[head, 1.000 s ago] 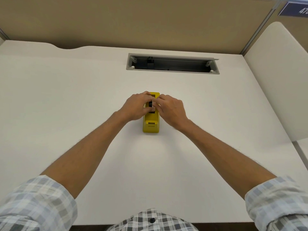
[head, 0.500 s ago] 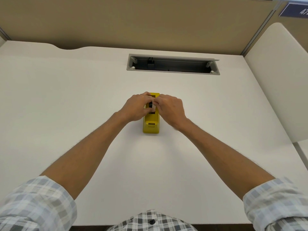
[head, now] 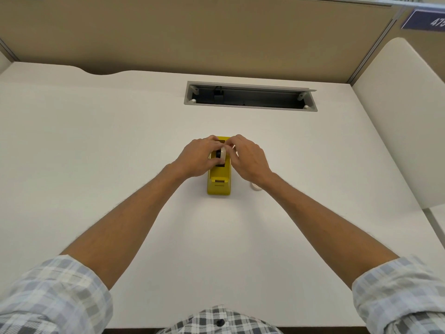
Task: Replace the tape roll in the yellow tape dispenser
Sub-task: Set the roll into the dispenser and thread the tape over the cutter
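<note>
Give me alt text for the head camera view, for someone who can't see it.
Both hands, left hand and right hand, grip a white tape roll at a yellow tape dispenser on a white desk. A cable slot lies beyond.

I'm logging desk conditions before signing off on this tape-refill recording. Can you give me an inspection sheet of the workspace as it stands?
Surface: white desk, mostly bare.
Job's things: yellow tape dispenser at mid-desk; tape roll with dark hub held over its well, whether seated cannot be told.
Clutter: small pale ring-like object right of the dispenser, partly hidden by the wrist.
Grippers: left hand and right hand both pinch the roll.
Cables: a dark plug or cable inside the cable tray.
Surroundings: tan partition, blue number sign.
</note>
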A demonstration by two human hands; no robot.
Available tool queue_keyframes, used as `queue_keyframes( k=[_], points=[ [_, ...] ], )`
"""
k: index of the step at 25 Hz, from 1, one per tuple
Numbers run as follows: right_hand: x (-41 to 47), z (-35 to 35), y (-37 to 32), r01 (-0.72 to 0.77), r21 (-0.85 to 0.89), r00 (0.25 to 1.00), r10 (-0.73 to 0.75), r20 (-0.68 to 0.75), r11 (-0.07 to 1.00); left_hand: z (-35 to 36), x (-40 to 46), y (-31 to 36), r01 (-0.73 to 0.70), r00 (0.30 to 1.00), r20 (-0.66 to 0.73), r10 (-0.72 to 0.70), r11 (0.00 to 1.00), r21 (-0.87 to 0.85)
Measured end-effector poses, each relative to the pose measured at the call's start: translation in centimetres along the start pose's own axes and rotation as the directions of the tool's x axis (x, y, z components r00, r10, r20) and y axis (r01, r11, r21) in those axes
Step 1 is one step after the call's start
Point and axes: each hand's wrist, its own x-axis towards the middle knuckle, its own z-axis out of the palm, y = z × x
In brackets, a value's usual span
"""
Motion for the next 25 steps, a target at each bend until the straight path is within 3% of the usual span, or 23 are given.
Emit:
queue_keyframes(
  k=[2,11,25],
  points=[
    [-0.3,-0.1,0.3,0.017,0.076,1.0,-0.015,-0.027,0.997,0.0,0.0,-0.1,-0.003,1.0,0.001,0.003,1.0,-0.012],
    [-0.3,0.5,0.1,-0.016,0.05,0.995,0.02,-0.094,0.999,0.1,0.1,-0.1,0.003,1.0,0.004,-0.003,1.0,0.001],
    [0.5,-0.4,0.0,-0.009,0.03,1.0,0.009,0.027,1.0,0.4,-0.1,-0.6,0.01,0.997,-0.074,-0.014,0.999,-0.049]
  ],
)
